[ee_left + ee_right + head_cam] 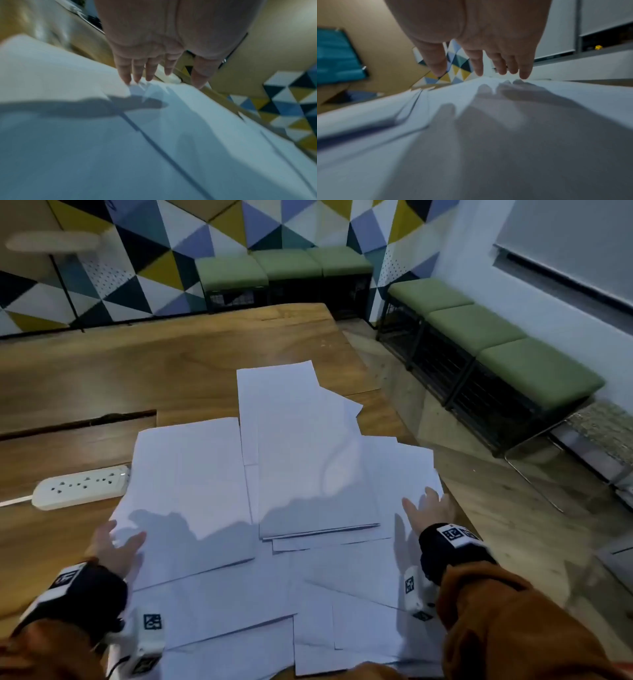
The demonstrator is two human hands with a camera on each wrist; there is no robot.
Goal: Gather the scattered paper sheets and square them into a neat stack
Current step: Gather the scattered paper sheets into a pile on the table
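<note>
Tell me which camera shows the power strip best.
The head view: the white power strip lies whole on the table, left of the sheets. The left wrist view shows only a blurred pale bit past the fingers, perhaps the strip. The right wrist view doesn't show it.

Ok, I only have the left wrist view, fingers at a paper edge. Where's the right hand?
Observer: The right hand is open, fingers spread, at the right edge of the paper sheets.
Operator: Anything left of the pile?
Observer: A white power strip on the wooden table, its end right at the leftmost sheet.
Operator: Stack squared?
Observer: No. The sheets lie overlapped at different angles.
</note>
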